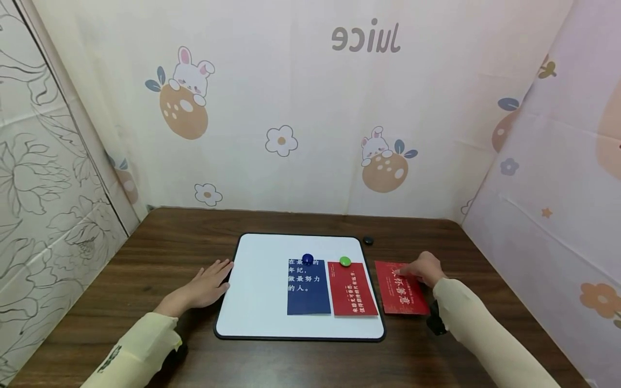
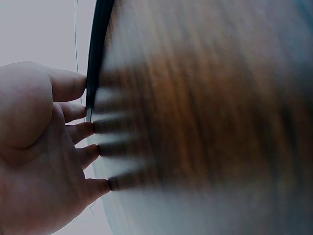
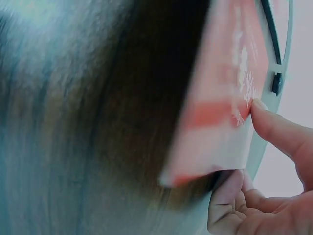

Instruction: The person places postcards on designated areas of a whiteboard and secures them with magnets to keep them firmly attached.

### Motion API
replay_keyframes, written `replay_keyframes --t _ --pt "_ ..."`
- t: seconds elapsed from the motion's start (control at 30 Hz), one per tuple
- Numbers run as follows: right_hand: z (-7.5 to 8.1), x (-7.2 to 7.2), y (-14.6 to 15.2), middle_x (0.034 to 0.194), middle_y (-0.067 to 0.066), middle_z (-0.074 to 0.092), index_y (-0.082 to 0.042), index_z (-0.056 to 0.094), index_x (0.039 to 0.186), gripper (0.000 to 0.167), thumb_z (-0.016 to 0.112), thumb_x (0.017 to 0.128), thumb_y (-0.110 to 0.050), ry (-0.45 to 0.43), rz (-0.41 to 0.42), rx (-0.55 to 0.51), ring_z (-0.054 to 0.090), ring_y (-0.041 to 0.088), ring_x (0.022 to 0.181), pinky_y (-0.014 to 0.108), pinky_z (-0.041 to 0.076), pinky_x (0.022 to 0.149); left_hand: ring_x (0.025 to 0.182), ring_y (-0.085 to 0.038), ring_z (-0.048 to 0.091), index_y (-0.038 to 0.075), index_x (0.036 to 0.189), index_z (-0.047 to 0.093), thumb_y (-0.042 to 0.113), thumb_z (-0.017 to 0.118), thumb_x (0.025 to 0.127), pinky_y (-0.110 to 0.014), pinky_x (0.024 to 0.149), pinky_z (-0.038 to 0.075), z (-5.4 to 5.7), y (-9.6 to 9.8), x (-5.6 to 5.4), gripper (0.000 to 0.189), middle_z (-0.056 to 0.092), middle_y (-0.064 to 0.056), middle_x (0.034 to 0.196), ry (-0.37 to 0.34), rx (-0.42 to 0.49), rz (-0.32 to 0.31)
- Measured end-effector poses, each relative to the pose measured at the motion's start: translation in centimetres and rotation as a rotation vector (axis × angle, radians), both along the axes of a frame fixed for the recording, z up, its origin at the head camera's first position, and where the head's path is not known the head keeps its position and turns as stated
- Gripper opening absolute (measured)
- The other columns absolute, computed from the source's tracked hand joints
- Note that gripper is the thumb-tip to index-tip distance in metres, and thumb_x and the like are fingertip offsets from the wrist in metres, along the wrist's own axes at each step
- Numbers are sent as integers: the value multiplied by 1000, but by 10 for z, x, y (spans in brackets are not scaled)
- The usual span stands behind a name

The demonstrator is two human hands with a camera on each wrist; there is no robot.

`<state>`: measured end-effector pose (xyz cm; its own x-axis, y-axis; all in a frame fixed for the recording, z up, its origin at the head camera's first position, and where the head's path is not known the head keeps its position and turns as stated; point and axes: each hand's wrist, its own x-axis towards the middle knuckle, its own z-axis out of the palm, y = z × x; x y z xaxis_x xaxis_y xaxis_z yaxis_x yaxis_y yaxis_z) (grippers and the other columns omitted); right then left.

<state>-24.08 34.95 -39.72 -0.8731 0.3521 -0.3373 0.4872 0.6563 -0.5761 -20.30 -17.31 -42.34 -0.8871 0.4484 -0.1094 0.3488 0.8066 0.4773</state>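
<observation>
My right hand (image 1: 426, 268) pinches a red card (image 1: 400, 299) with white writing to the right of the board. In the right wrist view the thumb (image 3: 274, 125) presses on the card's face and the curled fingers sit at its underside. My left hand (image 1: 206, 285) rests on the table at the left edge of the whiteboard (image 1: 254, 285), its fingers spread and touching the black rim. A blue card (image 1: 309, 299) under a dark blue round magnet (image 1: 308, 259) lies on the board. Beside it is another red card (image 1: 346, 296) under a green magnet (image 1: 345, 261).
A black round magnet (image 1: 368, 240) lies on the brown wooden table (image 1: 271, 364) just off the board's top right corner. Patterned curtains (image 1: 291, 97) enclose the table at the back and both sides.
</observation>
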Motion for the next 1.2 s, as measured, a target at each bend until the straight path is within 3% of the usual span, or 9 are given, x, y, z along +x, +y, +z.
replay_keyframes --t 0.17,0.33,0.53,0.8,0.9,1.2 --pt "-1 -2 2 88 19 53 14 52 100 46 78 79 -17 -5 -63 -49 50 25 71 27 48 59 138 -49 14 -8 145 29 15 46 100 -69 104 9 1 0 0 53 22 -31 150 -7 8 -2" --pt "-5 -6 8 95 23 55 16 54 108 45 75 82 -14 5 -119 -147 53 25 73 28 52 60 138 -49 14 -8 145 29 15 46 100 -69 103 9 0 -1 0 54 22 -31 149 0 8 -5" --pt "-10 -10 21 98 24 59 19 52 119 50 72 84 -10 12 -121 -312 59 27 80 35 56 68 138 -49 13 -7 146 28 15 46 100 -69 104 8 -2 -1 0 54 22 -31 150 -5 9 -2" --pt "7 0 19 108 26 55 19 41 130 55 66 90 -9 12 -121 -463 55 33 95 44 50 87 138 -49 13 -7 146 28 16 46 100 -69 104 8 0 -1 -1 54 22 -31 150 -7 16 -3" --pt "9 1 22 106 23 56 19 39 131 56 65 91 -11 2 -132 -502 55 31 93 42 52 84 138 -49 13 -7 146 28 16 46 100 -69 104 8 0 -1 0 54 22 -31 150 -8 14 -1" --pt "12 0 30 71 6 62 15 42 128 51 67 89 -8 -5 -188 -672 62 19 68 35 56 70 138 -49 13 -8 146 28 16 46 100 -68 104 8 0 -1 -1 54 21 -31 150 -12 13 0"
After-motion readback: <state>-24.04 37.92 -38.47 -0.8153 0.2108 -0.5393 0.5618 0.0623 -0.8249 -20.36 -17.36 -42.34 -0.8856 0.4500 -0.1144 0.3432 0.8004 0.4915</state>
